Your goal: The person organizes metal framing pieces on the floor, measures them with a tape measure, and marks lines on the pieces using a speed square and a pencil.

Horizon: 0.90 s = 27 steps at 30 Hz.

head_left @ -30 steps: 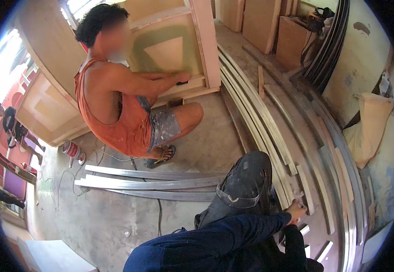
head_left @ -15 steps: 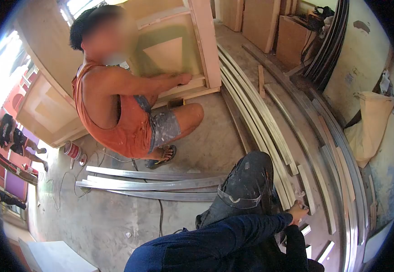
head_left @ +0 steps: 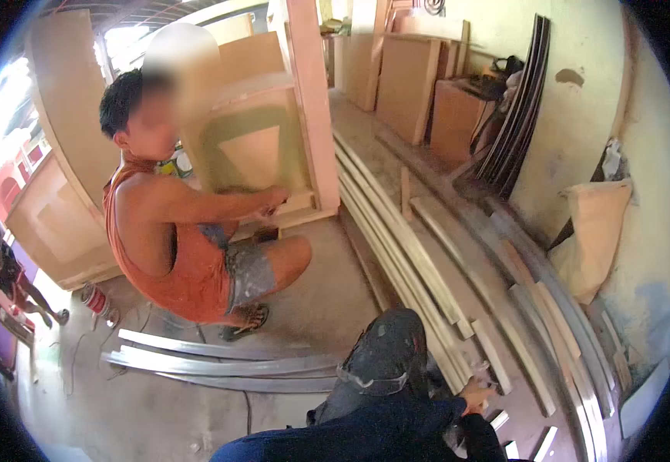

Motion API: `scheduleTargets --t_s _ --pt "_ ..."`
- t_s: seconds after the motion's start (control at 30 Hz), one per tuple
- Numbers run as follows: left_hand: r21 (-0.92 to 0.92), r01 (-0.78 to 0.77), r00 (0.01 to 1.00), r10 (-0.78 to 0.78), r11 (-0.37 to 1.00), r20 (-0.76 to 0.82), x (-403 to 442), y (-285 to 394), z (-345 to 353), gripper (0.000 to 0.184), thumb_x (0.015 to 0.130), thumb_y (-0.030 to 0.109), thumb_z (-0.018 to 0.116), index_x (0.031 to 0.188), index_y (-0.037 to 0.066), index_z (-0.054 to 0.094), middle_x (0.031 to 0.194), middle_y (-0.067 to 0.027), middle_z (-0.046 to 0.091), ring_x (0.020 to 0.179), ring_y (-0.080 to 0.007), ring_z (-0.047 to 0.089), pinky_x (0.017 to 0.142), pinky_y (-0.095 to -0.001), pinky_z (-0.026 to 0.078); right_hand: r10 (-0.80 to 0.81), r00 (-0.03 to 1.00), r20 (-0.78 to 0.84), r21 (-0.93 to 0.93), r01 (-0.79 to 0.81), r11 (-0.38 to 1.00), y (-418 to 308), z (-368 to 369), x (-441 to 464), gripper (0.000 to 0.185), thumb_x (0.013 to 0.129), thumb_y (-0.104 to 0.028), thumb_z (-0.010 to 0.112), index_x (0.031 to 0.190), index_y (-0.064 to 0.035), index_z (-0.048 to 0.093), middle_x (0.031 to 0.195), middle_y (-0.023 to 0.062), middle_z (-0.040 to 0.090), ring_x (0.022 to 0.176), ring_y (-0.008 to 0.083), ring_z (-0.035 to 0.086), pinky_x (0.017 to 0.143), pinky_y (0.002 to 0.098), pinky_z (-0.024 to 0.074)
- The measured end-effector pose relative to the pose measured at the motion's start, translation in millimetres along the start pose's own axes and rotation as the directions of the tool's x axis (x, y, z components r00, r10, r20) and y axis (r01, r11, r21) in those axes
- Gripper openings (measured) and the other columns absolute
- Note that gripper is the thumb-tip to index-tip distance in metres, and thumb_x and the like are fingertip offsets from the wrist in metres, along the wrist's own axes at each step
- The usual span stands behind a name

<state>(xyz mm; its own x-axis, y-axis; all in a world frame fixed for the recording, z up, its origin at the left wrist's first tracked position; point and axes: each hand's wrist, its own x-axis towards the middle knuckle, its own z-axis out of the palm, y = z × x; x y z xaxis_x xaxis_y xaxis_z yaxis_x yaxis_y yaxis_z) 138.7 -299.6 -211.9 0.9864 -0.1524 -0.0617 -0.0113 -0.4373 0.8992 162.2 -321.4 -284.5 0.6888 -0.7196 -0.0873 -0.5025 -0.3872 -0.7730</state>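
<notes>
My left hand point(head_left: 476, 395), at the end of a dark blue sleeve point(head_left: 396, 423), is low right of centre beside the near ends of long pale strips point(head_left: 404, 258). Its fingers look curled together; what they hold is too small to make out. A short pale strip point(head_left: 492, 358) lies just beyond it. A second dark sleeve point(head_left: 483, 439) reaches up to the same spot, but my right hand is hidden there. My bent knee point(head_left: 392, 339) in dark trousers is left of the hand.
A crouching co-worker in an orange top point(head_left: 157, 262) reaches to a wooden cabinet point(head_left: 315, 115). Metal bars point(head_left: 219, 366) lie on the floor at left. More long strips point(head_left: 581, 369) lie at right, by a cloth-like sheet point(head_left: 593, 239). Another person point(head_left: 0, 254) stands far left.
The view has tilted up and shifted right, so the scene sits lower and further left. My left hand stays by the strip ends. The co-worker's head has turned and their arm remains at the cabinet.
</notes>
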Motion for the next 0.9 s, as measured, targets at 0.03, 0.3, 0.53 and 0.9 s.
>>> scheduleTargets --t_s 0.03,0.3,0.53,0.9 --pt "-0.340 0.261 0.963 -0.269 0.903 0.024 -4.3 13.8 -12.3 0.056 0.076 0.025 0.064 0.123 0.002 0.044 0.117 -0.0196 0.053 0.112 -0.0307 0.049 0.095 -0.0340 0.039 0.002 1.000 -0.025 0.028 -0.001 1.000 3.5 5.3 -0.9 0.057 0.082 -0.032 0.055 0.131 -0.0111 0.036 0.102 0.0178 0.063 0.085 0.0320 0.062 0.075 0.0440 0.0463" --pt "-0.559 0.483 0.861 -0.481 0.674 0.164 -18.2 32.8 -47.6 0.050 0.076 0.021 0.062 0.119 0.000 0.048 0.115 -0.0194 0.053 0.107 -0.0289 0.053 0.091 -0.0366 0.043 -0.205 0.932 0.297 -0.263 0.287 0.921 -6.5 -28.6 -0.3 0.039 0.083 -0.028 0.054 0.115 -0.0077 0.049 0.099 0.0190 0.063 0.087 0.0349 0.061 0.076 0.0443 0.0475" --pt "-0.455 0.388 0.921 -0.353 0.801 0.163 -29.3 45.5 -57.6 0.054 0.077 0.030 0.066 0.116 0.000 0.044 0.106 -0.0165 0.057 0.098 -0.0275 0.057 0.084 -0.0362 0.046 -0.456 0.748 0.482 -0.323 0.636 0.701 10.8 -86.0 83.1 0.029 0.080 -0.022 0.057 0.107 -0.0095 0.059 0.097 0.0200 0.063 0.089 0.0374 0.060 0.073 0.0438 0.0496" --pt "-0.432 0.535 0.845 -0.472 0.726 0.252 -22.1 -8.2 -23.1 0.069 0.080 0.029 0.067 0.132 0.004 0.030 0.091 -0.0120 0.055 0.071 -0.0188 0.051 0.059 -0.0312 0.041 -0.046 0.796 0.603 -0.620 0.505 0.600 82.2 -139.7 229.8 0.079 0.072 -0.021 0.069 0.136 0.0028 0.029 0.132 0.0260 0.041 0.124 0.0376 0.039 0.108 0.0400 0.0292"
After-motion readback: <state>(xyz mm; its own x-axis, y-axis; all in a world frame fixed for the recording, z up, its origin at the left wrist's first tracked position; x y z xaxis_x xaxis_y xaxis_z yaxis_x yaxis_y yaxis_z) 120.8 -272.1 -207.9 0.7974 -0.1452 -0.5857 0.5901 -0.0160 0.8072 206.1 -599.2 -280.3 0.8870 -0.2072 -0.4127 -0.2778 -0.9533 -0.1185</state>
